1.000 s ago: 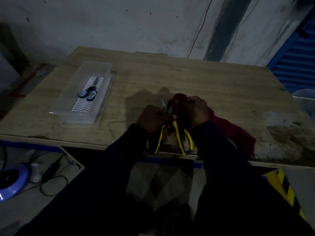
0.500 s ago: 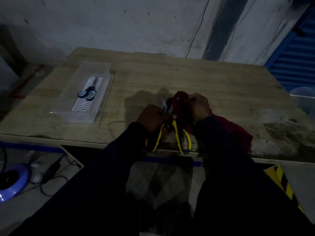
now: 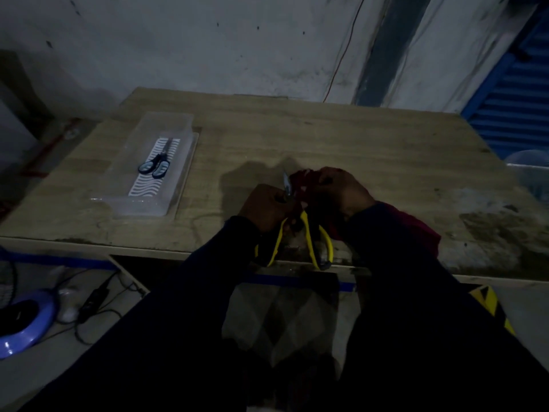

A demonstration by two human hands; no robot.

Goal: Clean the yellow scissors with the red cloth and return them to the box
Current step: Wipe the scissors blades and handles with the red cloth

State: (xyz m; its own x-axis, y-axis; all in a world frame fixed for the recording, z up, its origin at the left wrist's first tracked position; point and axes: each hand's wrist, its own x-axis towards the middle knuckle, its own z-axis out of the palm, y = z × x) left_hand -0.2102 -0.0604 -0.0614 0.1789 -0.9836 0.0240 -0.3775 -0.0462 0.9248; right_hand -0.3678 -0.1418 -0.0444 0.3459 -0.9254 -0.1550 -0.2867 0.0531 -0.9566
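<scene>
Head view: dim light, looking down at two hands near the front edge of a wooden worktop (image 3: 341, 135).
Left hand (image 3: 264, 208): fingers curled round the yellow scissors (image 3: 306, 230) near the pivot. The handles point toward the person and reach the worktop's near edge.
Blades: one bare tip stands up just beside the left hand; the rest is covered by cloth and hands.
Right hand (image 3: 346, 188): fingers clamped on a bunch of the red cloth (image 3: 301, 179), held against the blades.
Cloth's loose end: trails to the right along the worktop, behind the right sleeve.
Box (image 3: 139, 208): clear plastic, on the worktop's left side, well apart from the hands.
Inside the box: blue-handled scissors (image 3: 154, 167) lying on a wavy white liner.
Floor, lower left: a blue round object (image 3: 26, 325) and a black cable (image 3: 92, 298).
</scene>
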